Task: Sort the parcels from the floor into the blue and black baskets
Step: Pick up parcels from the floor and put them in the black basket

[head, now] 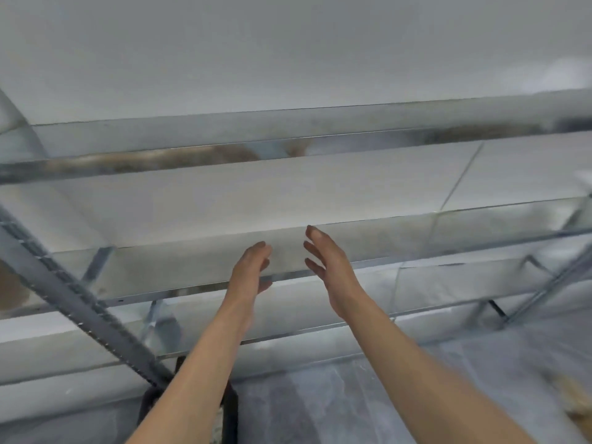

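While both hands hung raised with nothing in them, the left hand (253, 267) and right hand (330, 267) faced each other palm to palm with a gap between, fingers loosely straight and spread, the left fingertips a little curled. Both were in front of the near rail (144, 277) of a metal rack, the right fingertips reaching just above the rail's top edge and the left just under it. No parcel was held or touched, and none showed plainly anywhere. A blurred tan patch (576, 405) lay well below the rail at the far right edge; whether it was a parcel could not be told. If it was, it lay down and to the right of the hands, nearer the right arm, and its long axis was too smeared to read. Below the rail, between the forearms, stood a dark shape (231, 411) that might have been a basket, though this was unclear. A dark slotted post (80, 302) crossed the rail's left part on a slant. By my judgement, the next reach had to go downward, away from the rack.
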Motion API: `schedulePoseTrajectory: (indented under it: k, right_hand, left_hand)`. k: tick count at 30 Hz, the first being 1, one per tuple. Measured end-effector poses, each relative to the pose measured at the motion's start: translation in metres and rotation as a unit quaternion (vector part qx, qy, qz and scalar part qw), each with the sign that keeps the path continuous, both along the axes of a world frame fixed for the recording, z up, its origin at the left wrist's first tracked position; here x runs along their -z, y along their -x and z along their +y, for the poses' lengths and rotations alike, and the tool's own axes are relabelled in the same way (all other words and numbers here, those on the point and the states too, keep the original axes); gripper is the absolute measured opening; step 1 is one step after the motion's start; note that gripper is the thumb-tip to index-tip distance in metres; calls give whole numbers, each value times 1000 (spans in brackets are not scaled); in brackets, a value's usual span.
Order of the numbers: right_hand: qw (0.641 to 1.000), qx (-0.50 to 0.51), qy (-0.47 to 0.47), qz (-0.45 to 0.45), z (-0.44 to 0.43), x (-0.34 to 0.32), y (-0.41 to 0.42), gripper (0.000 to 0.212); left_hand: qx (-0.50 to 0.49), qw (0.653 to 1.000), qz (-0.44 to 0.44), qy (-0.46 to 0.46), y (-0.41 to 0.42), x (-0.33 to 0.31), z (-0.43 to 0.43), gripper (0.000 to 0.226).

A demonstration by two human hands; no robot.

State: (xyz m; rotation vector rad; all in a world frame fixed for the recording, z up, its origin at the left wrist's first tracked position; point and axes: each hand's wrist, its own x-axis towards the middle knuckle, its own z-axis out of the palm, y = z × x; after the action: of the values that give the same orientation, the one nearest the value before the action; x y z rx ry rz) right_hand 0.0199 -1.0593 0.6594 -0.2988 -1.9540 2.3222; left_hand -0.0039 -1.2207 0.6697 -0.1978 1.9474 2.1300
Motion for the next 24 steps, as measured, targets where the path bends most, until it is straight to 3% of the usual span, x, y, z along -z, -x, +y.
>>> schedulePoseTrajectory:
  k: [5,11,18,24]
  right_hand:
    - [997,76,2,13,92,-2,-48,70]
    - [985,175,7,10,200,9,-112,54]
    - [958,287,27,-2,297,21,-189,55]
    - [918,394,45,-16,355,36,-241,56]
  left_hand:
    - [68,998,3,6,-25,-4,101,27]
    - [163,987,-3,4,-65,2,220,43]
    - [294,955,-12,28,-114,18,338,26]
    - [413,909,-18,56,-143,30,423,30]
